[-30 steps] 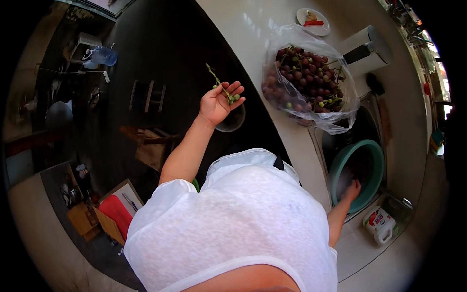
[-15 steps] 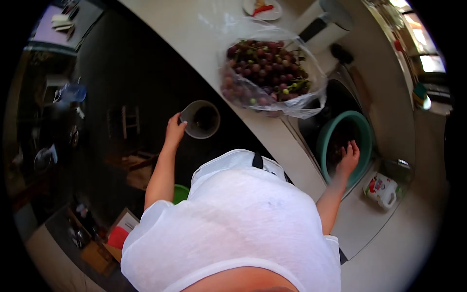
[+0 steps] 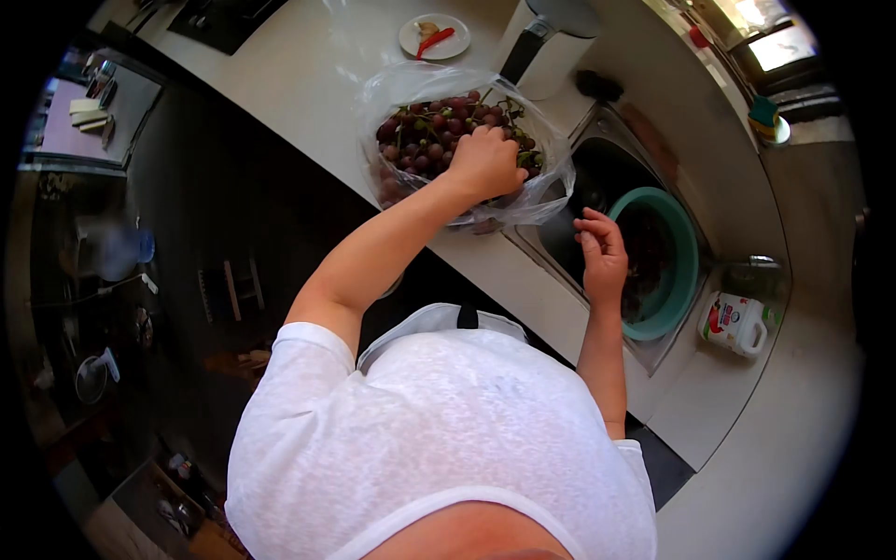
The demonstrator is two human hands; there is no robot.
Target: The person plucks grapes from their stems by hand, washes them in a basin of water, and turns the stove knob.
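Observation:
Purple-red grapes (image 3: 425, 140) fill a clear plastic bag (image 3: 551, 201) on the countertop. Over the right side of the bunch, my left hand (image 3: 487, 166) curls its fingers down onto the grapes; the fingertips are partly hidden. Beside the left rim of a teal basin (image 3: 684, 280), my right hand (image 3: 605, 257) is raised with its fingers loosely bent and apart, nothing visible in it. Dark contents, hard to make out, lie inside the basin, which stands at the sink (image 3: 560, 252).
Behind the bag are a white plate (image 3: 453, 45) with a red chili (image 3: 435, 42) and a pale kettle (image 3: 551, 47) with a dark handle. A white jug (image 3: 733, 324) stands right of the basin. The counter's front edge (image 3: 317, 159) runs diagonally past my body.
My left hand has left the grey bin at the counter's front and moved up and right onto the grapes. My right hand has come out from over the basin to its left side.

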